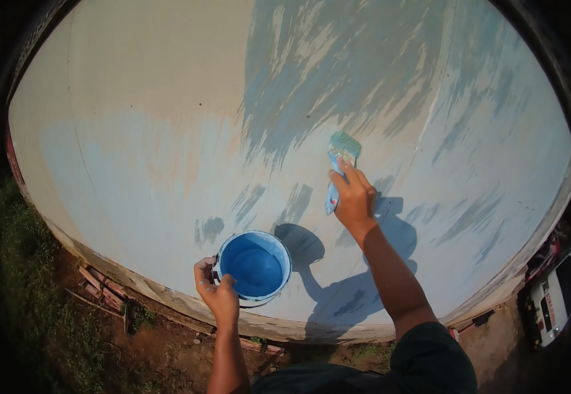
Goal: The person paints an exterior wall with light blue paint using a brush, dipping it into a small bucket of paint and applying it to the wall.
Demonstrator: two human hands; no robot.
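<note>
My right hand (354, 194) grips a wide paintbrush (333, 197) by its blue, paint-smeared handle. The bristles, coated in light green-blue paint, are at the face of the wall (167, 171); whether they touch it I cannot tell. My left hand (216, 287) holds a round bucket (284, 253) by its left rim, thumb over the edge. Blue paint (252, 269) shows inside the bucket. Lower and to the left of the brush, the bucket hangs in front of the wall. Patchy grey-blue strokes cover the wall's upper middle and right, pale blue ones its lower left.
Shadows of my arm and the bucket fall on the wall. Along its foot lie reddish boards (105, 289) and bare soil (160, 351). Grass (22, 262) grows at the left. A white vehicle (558, 299) stands at the far right.
</note>
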